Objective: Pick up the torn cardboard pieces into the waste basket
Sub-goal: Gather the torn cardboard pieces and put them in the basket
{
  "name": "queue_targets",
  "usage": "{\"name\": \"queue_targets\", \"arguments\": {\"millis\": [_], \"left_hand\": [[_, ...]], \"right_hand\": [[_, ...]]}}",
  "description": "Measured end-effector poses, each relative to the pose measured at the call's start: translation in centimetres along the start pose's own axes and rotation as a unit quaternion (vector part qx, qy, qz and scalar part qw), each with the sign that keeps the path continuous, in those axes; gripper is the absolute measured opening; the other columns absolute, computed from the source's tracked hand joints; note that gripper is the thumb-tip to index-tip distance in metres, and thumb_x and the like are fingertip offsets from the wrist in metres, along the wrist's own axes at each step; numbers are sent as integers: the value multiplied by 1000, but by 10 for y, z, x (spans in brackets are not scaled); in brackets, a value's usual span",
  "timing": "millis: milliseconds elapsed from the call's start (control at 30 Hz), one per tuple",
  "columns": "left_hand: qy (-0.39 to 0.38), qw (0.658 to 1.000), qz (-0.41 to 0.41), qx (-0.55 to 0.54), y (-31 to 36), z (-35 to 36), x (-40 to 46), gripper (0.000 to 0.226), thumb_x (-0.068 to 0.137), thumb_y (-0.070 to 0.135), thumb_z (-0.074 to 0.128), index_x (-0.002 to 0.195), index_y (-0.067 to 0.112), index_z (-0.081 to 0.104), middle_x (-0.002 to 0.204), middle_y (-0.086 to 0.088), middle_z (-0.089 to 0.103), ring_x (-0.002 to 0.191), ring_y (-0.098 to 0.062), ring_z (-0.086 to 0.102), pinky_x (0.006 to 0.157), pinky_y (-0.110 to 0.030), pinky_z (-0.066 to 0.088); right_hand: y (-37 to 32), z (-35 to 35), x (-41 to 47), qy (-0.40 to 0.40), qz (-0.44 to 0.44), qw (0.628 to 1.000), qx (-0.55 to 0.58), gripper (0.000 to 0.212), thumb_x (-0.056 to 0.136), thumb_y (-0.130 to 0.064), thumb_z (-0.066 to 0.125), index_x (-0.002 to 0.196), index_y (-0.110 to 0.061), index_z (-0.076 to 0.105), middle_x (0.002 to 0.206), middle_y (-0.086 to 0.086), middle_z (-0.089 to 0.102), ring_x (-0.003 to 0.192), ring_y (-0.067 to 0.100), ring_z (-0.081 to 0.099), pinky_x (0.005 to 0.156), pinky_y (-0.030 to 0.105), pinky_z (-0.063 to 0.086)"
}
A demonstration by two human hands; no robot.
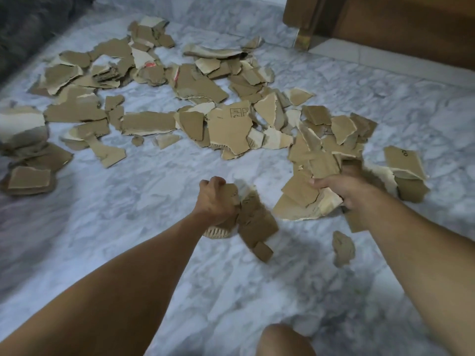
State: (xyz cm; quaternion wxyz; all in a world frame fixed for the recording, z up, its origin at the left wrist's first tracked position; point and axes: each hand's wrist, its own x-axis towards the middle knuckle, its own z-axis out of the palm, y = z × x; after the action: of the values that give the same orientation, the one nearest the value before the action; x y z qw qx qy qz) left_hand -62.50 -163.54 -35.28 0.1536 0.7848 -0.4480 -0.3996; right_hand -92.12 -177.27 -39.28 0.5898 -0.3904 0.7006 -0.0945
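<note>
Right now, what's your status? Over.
Left hand grips cardboard. Right hand grips more. Most pieces litter the floor. No basket seen.

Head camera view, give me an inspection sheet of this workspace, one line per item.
Surface: grey-white marble floor.
Job's things: torn cardboard pieces scattered widely; waste basket not identifiable.
Clutter: one small scrap lies apart near the right forearm.
Hands: left hand grips a bunch of cardboard; right hand grips pieces at the pile's edge.
Cables: nothing seen.
Surroundings: wooden furniture top right; dark object top left, blurred.
</note>
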Motion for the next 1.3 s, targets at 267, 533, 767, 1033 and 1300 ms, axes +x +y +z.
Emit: {"name": "queue_targets", "arguments": {"millis": [267, 533, 767, 1033, 1300], "left_hand": [[-26, 980, -66, 187, 1, 35, -7, 146, 39, 80, 75, 151, 33, -7, 157, -11, -24, 145, -41, -8, 112, -62, 15], [23, 971, -113, 208, 26, 64, -9, 104, 48, 56, 86, 129, 31, 27, 136, -11, 18, 125, -35, 25, 94, -48, 35], [2, 977, -90, 194, 35, 61, -2, 84, 60, 40, 86, 123, 28, 32, 124, -4, 37, 121, -29, 33, 87, -47, 42], [-37, 977, -89, 191, 35, 51, 2, 67, 66, 41, 82, 122, 26, 48, 117, -3, 41, 119, -25, 36, 82, -42, 46], [-99, 989, -89, 58, 32, 35, 6, 52, 58, 17, 90, 101, 17, 63, 89, 1, 59, 78, -17, 55, 64, -27, 46]], "right_hand": [[8, -29, -78, 153, -8, 966, -206, 91, 74, -27, 86, 147, -6, 36, 151, 13, 38, 136, 31, 41, 103, 36, 40], [37, -33, -68, 181, 20, 964, -193, 127, 43, -74, 82, 148, -26, 31, 159, 4, 23, 144, 35, 24, 111, 54, 34], [32, -18, -74, 153, 46, 943, -290, 146, 51, -52, 92, 156, -18, -2, 158, 20, 6, 145, 42, 17, 113, 48, 34], [22, 3, -63, 185, 52, 919, -345, 134, 41, -59, 92, 143, -8, 23, 147, 20, 26, 138, 37, 26, 106, 49, 34], [20, 6, -57, 130, 9, 964, -232, 129, 46, -37, 98, 145, -11, 19, 147, 14, 39, 134, 35, 41, 104, 46, 44]]}}
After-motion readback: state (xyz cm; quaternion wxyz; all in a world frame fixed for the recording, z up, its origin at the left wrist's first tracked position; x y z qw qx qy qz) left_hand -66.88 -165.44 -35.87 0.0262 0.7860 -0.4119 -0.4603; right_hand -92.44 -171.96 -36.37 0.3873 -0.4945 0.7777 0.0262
